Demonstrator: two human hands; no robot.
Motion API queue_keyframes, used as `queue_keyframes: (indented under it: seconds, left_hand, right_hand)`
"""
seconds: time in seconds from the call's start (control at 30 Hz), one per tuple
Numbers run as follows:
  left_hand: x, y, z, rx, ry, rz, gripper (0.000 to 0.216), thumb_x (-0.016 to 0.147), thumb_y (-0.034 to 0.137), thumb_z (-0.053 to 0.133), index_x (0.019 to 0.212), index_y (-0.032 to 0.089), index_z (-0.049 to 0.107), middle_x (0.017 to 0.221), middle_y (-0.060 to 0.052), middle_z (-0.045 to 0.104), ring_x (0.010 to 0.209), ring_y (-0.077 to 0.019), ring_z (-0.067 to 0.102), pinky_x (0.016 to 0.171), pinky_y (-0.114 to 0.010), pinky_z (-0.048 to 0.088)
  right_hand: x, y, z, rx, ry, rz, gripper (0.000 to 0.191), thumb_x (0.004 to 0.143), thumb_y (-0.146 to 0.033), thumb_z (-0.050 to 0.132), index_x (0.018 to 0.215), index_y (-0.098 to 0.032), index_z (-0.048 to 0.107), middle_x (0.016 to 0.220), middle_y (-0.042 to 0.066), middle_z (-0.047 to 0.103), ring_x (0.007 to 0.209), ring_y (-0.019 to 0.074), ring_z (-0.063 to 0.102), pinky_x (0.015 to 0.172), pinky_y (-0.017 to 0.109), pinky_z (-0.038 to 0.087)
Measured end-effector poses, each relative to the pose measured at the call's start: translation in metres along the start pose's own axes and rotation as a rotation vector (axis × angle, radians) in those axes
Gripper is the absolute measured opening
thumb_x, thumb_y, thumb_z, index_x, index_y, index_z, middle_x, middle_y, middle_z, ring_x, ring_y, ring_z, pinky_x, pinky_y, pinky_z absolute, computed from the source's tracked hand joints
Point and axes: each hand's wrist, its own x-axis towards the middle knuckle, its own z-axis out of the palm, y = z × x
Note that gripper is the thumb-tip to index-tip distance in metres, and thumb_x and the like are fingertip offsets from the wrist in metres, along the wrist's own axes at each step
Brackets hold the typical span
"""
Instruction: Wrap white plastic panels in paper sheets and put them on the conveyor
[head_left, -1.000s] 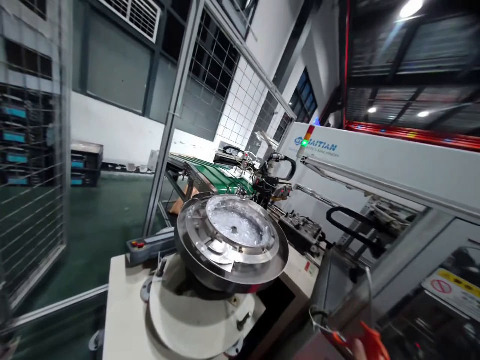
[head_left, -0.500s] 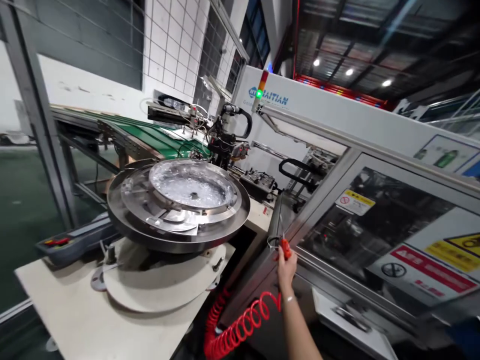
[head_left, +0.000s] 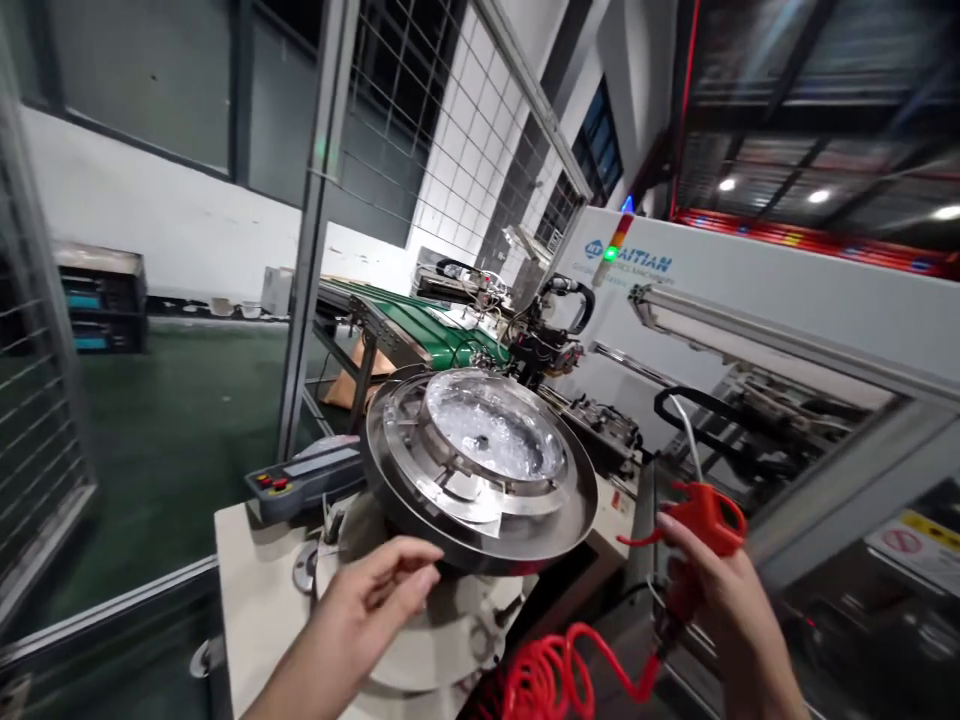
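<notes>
On the right, my right hand is wrapped round a red air blow gun, its thin nozzle pointing up and away. A red coiled hose runs from the gun's handle down to the lower middle. At lower centre, my left hand is loosely curved with its thumb a little apart from the fingers, and nothing shows in it. Just beyond it stands a round metal vibratory bowl feeder filled with clear, shiny small parts, too small to tell apart.
A grey control pendant with red and yellow buttons lies on the cream stand. Behind the bowl are a green conveyor belt and a robotic arm. A large white machine fills the right side, with mesh fencing behind.
My left hand has come into view in front of the bowl. My right hand has brought the blow gun closer and to the right. The view has swung left.
</notes>
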Motion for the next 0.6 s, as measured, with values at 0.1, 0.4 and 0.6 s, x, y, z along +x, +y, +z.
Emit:
queue_keyframes:
  seconds: [0.1, 0.4, 0.6]
  left_hand:
    - [0.037, -0.007, 0.009, 0.154, 0.174, 0.296, 0.016, 0.088, 0.028, 0.047, 0.096, 0.022, 0.06, 0.096, -0.002, 0.063, 0.09, -0.0153, 0.058, 0.078, -0.025, 0.046]
    - [0.111, -0.027, 0.031, 0.694, 0.396, 0.311, 0.048, 0.088, 0.03, 0.041, 0.135, 0.027, 0.033, 0.098, -0.004, 0.066, 0.082, -0.0195, 0.064, 0.063, -0.03, 0.051]
    - [0.115, -0.045, 0.024, 0.761, 0.413, 0.246, 0.061, 0.08, 0.036, 0.053, 0.136, 0.03, 0.03, 0.098, -0.002, 0.069, 0.08, -0.0189, 0.067, 0.054, -0.023, 0.054]
  right_hand:
    - [-0.009, -0.07, 0.023, -0.19, 0.017, -0.246, 0.048, 0.062, -0.051, 0.071, 0.096, -0.017, 0.064, 0.047, -0.002, 0.049, 0.033, 0.011, 0.042, 0.029, 0.024, 0.036]
    - [0.204, -0.212, 0.257, -1.168, -0.267, -0.638, 0.04, 0.07, -0.045, 0.065, 0.086, -0.008, 0.064, 0.077, 0.012, 0.065, 0.069, 0.0192, 0.06, 0.066, 0.034, 0.048]
    - [0.304, -0.126, 0.382, -1.223, -0.355, -0.552, 0.013, 0.06, -0.019, 0.068, 0.066, -0.009, 0.063, 0.073, 0.013, 0.064, 0.077, 0.0259, 0.063, 0.067, 0.032, 0.048]
